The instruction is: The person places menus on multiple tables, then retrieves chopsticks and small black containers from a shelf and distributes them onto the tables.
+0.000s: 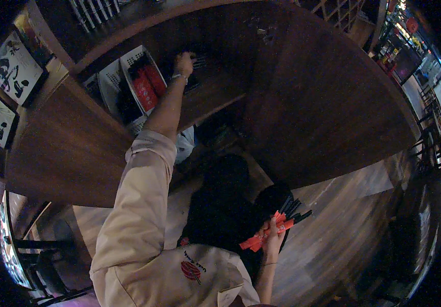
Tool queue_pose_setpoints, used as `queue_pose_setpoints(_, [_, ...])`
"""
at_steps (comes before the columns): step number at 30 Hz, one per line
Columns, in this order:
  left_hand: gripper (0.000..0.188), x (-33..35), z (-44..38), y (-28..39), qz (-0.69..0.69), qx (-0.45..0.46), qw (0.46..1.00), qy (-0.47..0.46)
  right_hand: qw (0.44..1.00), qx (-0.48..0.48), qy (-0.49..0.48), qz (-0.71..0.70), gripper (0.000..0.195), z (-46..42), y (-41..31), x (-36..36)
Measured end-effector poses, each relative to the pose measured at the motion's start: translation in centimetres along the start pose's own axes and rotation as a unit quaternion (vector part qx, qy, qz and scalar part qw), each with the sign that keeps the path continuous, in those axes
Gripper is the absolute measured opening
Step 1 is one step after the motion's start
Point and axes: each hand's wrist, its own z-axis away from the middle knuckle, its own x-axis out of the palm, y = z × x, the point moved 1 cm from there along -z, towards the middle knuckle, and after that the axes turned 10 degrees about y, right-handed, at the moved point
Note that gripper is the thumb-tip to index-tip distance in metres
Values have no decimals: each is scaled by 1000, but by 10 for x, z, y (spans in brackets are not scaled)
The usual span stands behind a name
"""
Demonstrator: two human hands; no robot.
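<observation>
My left arm stretches into a dark wooden cabinet. At its shelf, my left hand (184, 63) is beside several forks (200, 61), with its fingers bent. Shadow hides whether the fingers grip one. Left of that hand stands a white perforated plastic basket (129, 78) holding red paper sleeves (145, 88). Low at the right, my right hand (273, 234) is closed around a bundle of black chopsticks in red paper sleeves (257, 241). The dark chopstick ends (295, 209) stick out past the fingers.
The wooden shelf edge (213, 111) crosses below my left hand. Beneath it sits a pale plastic bag (185, 144). A broad dark wooden surface (320, 103) fills the right side, above a wood-look floor (332, 215). Signs bearing writing (17, 69) stand at far left.
</observation>
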Motion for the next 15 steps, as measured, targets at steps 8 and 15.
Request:
queue_pose_setpoints(8, [28, 4, 26, 30, -185, 112, 976, -30, 1000, -7, 4, -13, 16, -2, -14, 5])
queue_pose_setpoints(15, [28, -9, 17, 23, -180, 142, 972, -52, 1000, 7, 2, -5, 21, -2, -15, 10])
